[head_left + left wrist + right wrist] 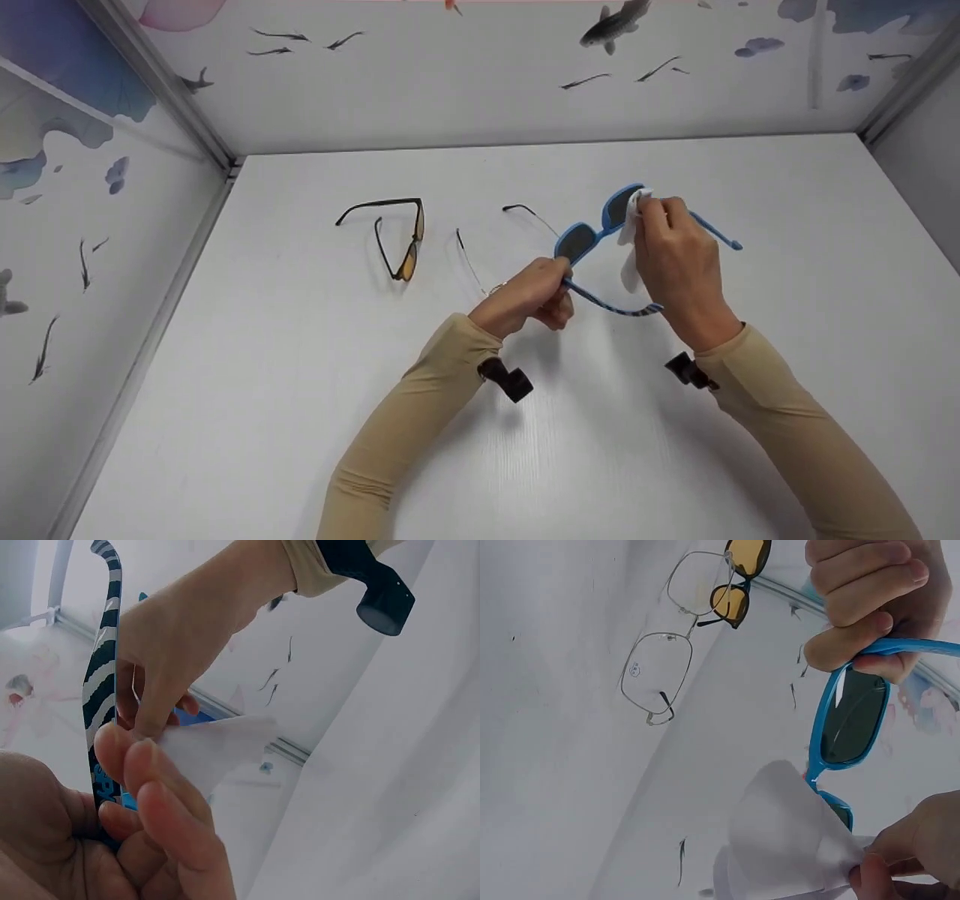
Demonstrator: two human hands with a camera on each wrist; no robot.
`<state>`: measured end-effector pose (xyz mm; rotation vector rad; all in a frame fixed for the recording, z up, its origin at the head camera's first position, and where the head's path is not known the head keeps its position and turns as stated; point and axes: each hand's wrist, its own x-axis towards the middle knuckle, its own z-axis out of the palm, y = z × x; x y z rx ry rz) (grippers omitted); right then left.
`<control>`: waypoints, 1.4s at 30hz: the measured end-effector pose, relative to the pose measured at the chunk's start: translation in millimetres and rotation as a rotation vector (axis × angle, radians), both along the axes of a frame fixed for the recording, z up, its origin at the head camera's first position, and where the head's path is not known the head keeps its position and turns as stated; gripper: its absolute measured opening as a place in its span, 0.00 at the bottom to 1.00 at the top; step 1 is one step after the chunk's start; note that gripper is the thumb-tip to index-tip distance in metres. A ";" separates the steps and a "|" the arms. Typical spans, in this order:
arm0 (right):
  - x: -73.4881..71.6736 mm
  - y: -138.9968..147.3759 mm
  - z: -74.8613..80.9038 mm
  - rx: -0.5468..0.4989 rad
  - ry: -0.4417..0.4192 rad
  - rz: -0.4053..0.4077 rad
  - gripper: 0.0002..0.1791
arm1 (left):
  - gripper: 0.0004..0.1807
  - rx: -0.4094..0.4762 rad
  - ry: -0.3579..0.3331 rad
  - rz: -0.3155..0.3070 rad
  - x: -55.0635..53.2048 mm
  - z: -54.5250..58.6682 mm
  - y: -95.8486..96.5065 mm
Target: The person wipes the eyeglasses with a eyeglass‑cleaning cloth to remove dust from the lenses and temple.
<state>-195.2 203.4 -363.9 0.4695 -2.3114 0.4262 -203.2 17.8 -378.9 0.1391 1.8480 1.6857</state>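
Blue-framed sunglasses [577, 241] with dark lenses are held up over the table, temples unfolded. My left hand [529, 294] pinches them at the corner by the near lens, where one temple [103, 682] shows zebra stripes. In my right hand [679, 251] a white cloth [787, 840] is pinched against the far lens, hiding part of it. The cloth's loose end hangs below the fingers. In the right wrist view, the left thumb and fingers [866, 615] close on the frame's hinge end.
Black-framed glasses with yellow lenses [409, 259] lie on the white table [300, 375] at left. Thin metal-framed clear glasses [656, 667] lie between them and my left hand, partly hidden in the head view. Printed panels [450, 90] wall the table's back and left.
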 end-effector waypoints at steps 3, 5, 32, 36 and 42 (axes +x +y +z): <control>-8.1 1.2 -0.8 -0.003 -0.009 -0.002 0.09 | 0.18 -0.003 0.009 -0.015 2.3 1.8 4.4; -12.0 3.4 -2.2 -0.034 -0.043 0.053 0.08 | 0.16 0.001 0.017 -0.028 2.9 2.8 5.5; -2.7 9.5 -8.1 -0.102 -0.318 0.130 0.07 | 0.17 -0.007 -0.001 -0.034 7.2 -2.3 4.4; 1.4 10.0 -7.4 -0.024 -0.283 -0.002 0.03 | 0.17 -0.046 0.016 -0.067 8.1 -2.6 6.6; -3.7 10.5 -6.8 -0.011 -0.137 -0.057 0.03 | 0.18 -0.069 0.014 -0.084 9.9 -4.0 11.5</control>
